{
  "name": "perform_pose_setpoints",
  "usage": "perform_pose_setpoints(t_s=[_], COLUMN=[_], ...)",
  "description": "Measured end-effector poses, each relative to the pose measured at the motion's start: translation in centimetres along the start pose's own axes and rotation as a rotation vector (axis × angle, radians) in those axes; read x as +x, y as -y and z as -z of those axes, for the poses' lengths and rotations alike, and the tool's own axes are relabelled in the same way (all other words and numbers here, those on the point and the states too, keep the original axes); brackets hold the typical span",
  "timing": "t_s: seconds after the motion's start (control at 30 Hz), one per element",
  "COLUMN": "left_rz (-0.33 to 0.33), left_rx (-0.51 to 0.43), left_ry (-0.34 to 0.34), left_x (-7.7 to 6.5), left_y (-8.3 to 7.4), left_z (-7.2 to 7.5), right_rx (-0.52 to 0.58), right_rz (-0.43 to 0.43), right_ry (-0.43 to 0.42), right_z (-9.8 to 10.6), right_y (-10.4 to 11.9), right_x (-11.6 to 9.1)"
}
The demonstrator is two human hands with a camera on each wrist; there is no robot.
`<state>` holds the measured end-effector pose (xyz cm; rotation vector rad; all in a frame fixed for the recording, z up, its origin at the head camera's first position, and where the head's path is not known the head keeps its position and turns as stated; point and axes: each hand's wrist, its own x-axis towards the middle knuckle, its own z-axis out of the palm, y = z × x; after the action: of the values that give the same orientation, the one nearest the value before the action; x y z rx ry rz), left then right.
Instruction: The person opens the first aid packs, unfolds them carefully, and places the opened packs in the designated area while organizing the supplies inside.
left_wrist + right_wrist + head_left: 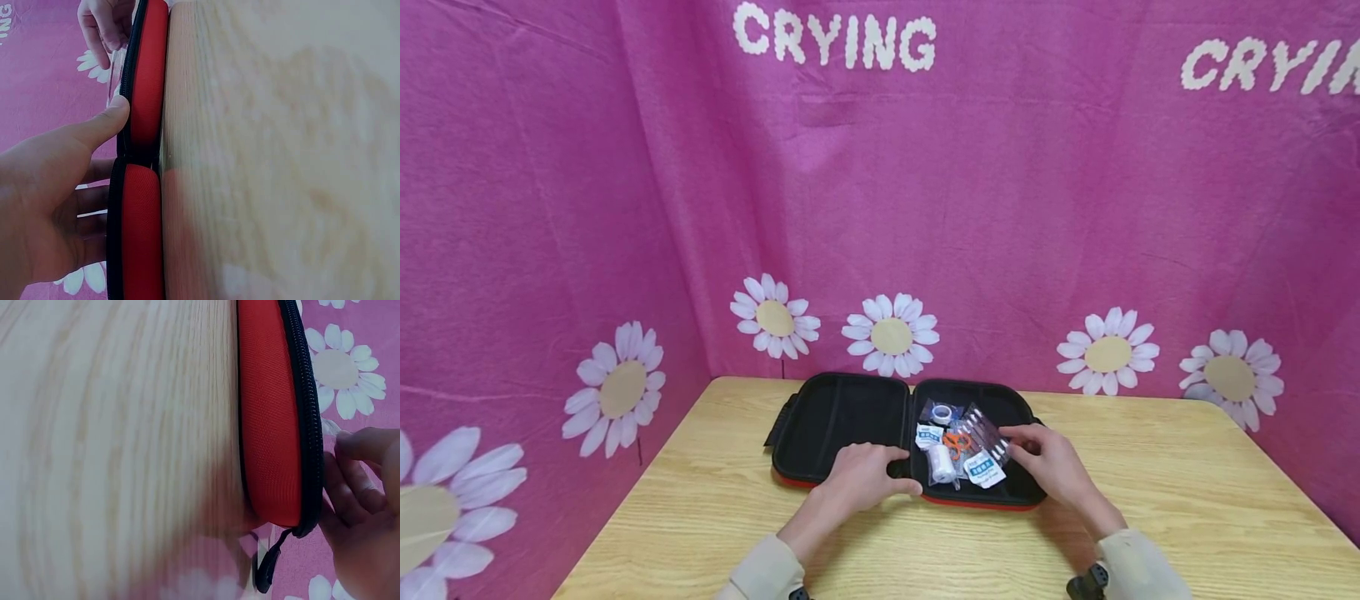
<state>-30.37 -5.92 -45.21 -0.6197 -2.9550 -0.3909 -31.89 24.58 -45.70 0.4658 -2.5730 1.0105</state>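
A black-lined, red-shelled zip case [842,421] lies opened flat on the table. My left hand [867,477] is at its hinge, the thumb touching the front rim of the right half and the other fingers reaching over the left half. Over the right half, my right hand [1051,461] pinches the edge of a clear pack of cotton swabs [983,429] between thumb and fingertips. Around that pack lie orange-handled scissors [957,443], a rolled white bandage [941,463], a roll of tape [942,412] and two small blue-and-white packets, one being the front packet [984,470].
The wooden table [940,550] extends in front of the case and to both sides. A pink cloth [1000,208] with printed daisies hangs behind and at the sides. A zipper pull [267,569] dangles from the case's right corner.
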Motion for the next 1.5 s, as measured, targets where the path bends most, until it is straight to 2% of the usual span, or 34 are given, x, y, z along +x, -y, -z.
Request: perform_pose_setpoints(t_s=[0.23, 0.4, 0.53, 0.67, 0.93, 1.17, 1.3, 1.4, 1.5], left_rz=[0.002, 0.005, 0.005, 0.003, -0.005, -0.001, 0.007, 0.008, 0.011], left_rx=[-0.001, 0.006, 0.012, 0.013, 0.003, 0.004, 0.004, 0.007, 0.009], left_ry=[0.007, 0.005, 0.005, 0.004, -0.005, -0.003, 0.010, 0.014, 0.016], left_x=[0.1, 0.1, 0.1, 0.1, 0.0, 0.0, 0.0, 0.1, 0.1], left_y=[0.1, 0.1, 0.2, 0.3, 0.2, 0.1, 0.1, 0.1, 0.1], left_z=[-0.1, -0.1, -0.1, -0.2, -0.2, -0.1, 0.0, 0.0, 0.0], right_rx=[0.086, 0.119, 0.077, 0.016, -0.235, -0.288, -0.197, -0.079, -0.030], right_rz=[-0.113, -0.152, -0.176, -0.193, -0.074, -0.116, -0.169, -0.215, -0.234], right_ry=[-0.002, -0.060, -0.095, -0.092, -0.073, -0.060, -0.027, -0.036, -0.051], right_z=[0.7, 1.3, 1.5, 1.3, 0.7, 0.6, 0.7, 0.9, 1.0], right_y=[0.2, 0.0, -0.3, -0.5, -0.1, 0.0, 0.1, 0.1, 0.0], right_x=[0.0, 0.1, 0.0, 0.0, 0.0, -0.1, -0.2, -0.1, 0.0])
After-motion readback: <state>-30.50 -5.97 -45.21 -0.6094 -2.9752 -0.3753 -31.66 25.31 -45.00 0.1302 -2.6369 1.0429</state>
